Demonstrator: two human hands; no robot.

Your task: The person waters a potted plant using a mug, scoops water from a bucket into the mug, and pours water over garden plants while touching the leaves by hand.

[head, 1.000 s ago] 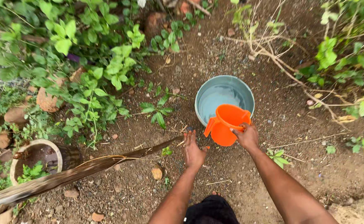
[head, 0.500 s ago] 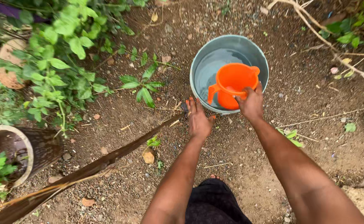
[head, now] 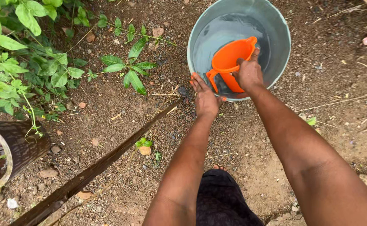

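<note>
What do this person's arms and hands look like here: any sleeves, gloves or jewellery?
Both arms are bare, with no sleeves in view. The left hand and right hand wear no gloves, and no rings, watch or bracelets show. The left fingertips look orange-tinted, maybe painted nails.

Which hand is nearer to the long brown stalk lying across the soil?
Left. The left hand rests open beside the tip of the brown stalk; the right hand is farther off, gripping the orange jug inside the bucket.

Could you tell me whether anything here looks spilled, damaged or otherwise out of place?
Nothing stands out. The right hand holds the orange jug tilted inside the grey bucket of water, the left hand rests open beside it, and the soil around looks dry.
</note>
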